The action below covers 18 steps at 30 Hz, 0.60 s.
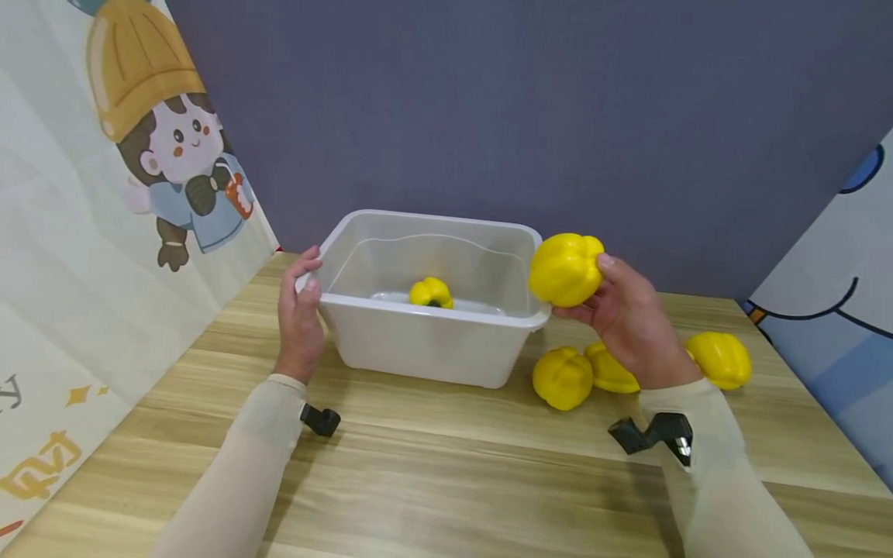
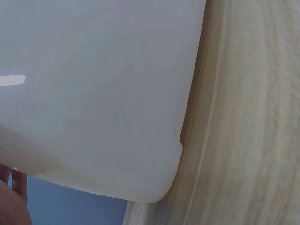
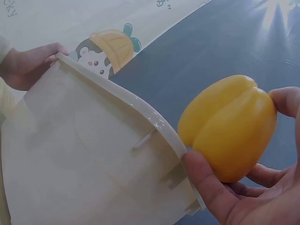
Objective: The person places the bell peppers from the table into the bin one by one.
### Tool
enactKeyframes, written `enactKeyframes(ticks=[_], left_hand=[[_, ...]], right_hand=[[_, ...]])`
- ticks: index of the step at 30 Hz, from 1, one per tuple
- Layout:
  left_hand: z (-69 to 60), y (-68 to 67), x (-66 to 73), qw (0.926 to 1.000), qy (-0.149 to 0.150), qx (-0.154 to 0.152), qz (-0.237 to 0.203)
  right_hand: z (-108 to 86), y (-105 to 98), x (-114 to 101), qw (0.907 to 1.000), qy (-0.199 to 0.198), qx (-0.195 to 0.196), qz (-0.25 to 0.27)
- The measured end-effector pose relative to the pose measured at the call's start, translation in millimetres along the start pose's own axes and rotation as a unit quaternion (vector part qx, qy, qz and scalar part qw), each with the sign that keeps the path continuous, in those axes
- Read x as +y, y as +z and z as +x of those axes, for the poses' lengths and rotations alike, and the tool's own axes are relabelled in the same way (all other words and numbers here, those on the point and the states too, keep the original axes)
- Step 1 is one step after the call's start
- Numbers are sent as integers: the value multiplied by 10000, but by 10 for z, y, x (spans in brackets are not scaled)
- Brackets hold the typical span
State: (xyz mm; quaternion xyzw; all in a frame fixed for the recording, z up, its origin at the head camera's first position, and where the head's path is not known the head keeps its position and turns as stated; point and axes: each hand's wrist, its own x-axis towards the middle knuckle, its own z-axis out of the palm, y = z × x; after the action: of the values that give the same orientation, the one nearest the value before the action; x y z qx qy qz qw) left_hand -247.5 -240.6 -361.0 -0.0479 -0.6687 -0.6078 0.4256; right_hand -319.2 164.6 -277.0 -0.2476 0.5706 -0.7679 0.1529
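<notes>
In the head view a yellow bell pepper (image 1: pixel 565 270) is held by my right hand (image 1: pixel 631 318) beside the right rim of a white plastic bin (image 1: pixel 425 349). Thumb and fingers grip that pepper (image 3: pixel 229 129) in the right wrist view, with one finger close to the bin's edge. My left hand (image 1: pixel 300 322) grips the bin's left rim at its near corner. Another yellow pepper (image 1: pixel 431 293) lies on the bin's floor, partly hidden by the front wall. The left wrist view is mostly filled by the bin's outer wall (image 2: pixel 103 93).
On the wooden table (image 1: pixel 446 465), right of the bin, lie a yellow pepper (image 1: pixel 563 378), a second pepper (image 1: pixel 610 369) partly behind my right hand, and a third pepper (image 1: pixel 722 360) farther right. A dark blue-grey panel (image 1: pixel 502 116) stands behind the bin.
</notes>
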Motion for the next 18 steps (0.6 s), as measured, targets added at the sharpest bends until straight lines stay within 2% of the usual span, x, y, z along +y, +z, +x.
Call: enactKeyframes(ticks=[8, 18], left_hand=[[-7, 9, 17, 10000, -45, 37, 72], [-9, -1, 7, 9999, -46, -1, 134]], right_hand=[[44, 14, -45, 9997, -156, -160, 99], [167, 82, -79, 9992, 3, -323, 249]])
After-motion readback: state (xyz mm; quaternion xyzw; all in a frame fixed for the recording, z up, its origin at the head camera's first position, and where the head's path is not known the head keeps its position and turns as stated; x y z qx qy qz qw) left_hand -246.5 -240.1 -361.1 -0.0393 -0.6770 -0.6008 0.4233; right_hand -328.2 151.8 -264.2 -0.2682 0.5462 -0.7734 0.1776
